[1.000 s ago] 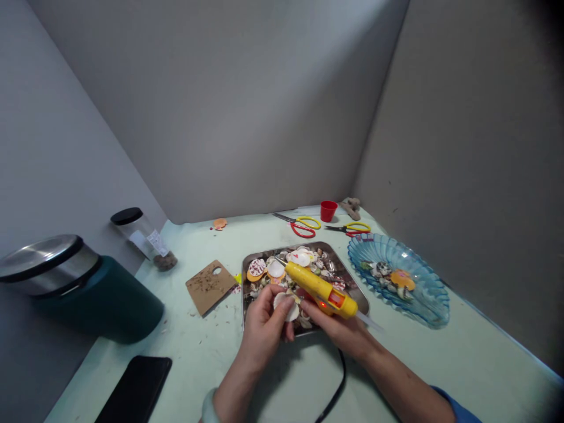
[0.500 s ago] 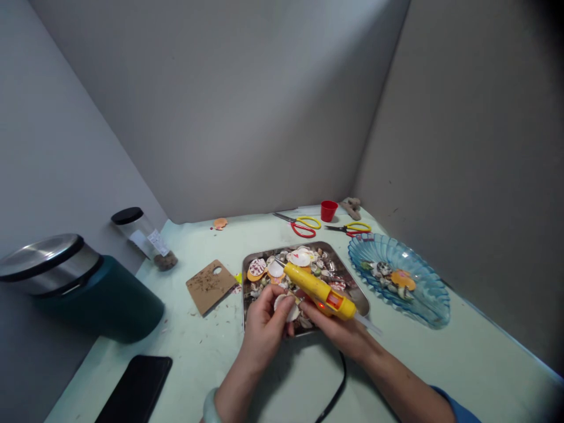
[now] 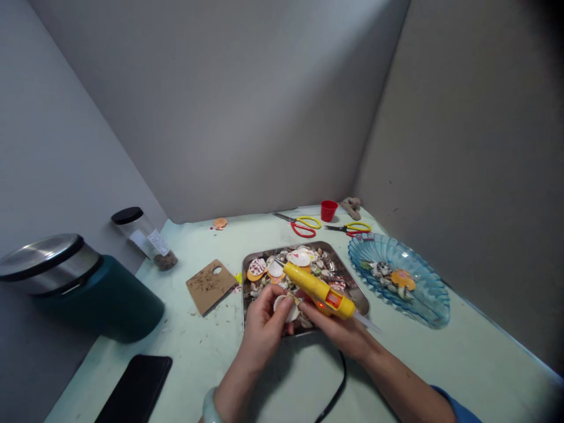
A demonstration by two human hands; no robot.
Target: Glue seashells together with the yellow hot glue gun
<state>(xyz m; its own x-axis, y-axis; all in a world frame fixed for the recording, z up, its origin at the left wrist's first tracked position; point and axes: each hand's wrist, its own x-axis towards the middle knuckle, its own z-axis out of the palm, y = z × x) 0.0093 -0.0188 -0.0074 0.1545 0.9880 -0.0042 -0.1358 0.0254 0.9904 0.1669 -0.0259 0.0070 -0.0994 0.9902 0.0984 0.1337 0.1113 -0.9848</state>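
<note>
My right hand (image 3: 339, 333) grips a yellow hot glue gun (image 3: 318, 289) with a red light lit, its nozzle pointing up-left over a square metal tray (image 3: 355, 286) full of seashells. My left hand (image 3: 263, 329) pinches a pale white shell (image 3: 287, 306) at the tray's near edge, right beside the gun's body. The gun's black cord (image 3: 337, 388) trails toward me between my forearms.
A blue glass dish (image 3: 423, 305) with a few shells sits right of the tray. Two scissors (image 3: 304, 225) and a red cup (image 3: 328, 210) lie at the back. A cardboard piece (image 3: 210, 285), a jar (image 3: 143, 236), a teal bin (image 3: 83, 294) and a black phone (image 3: 136, 390) are on the left.
Almost nothing: both hands and the glue gun shifted very slightly, still over the tray's near edge.
</note>
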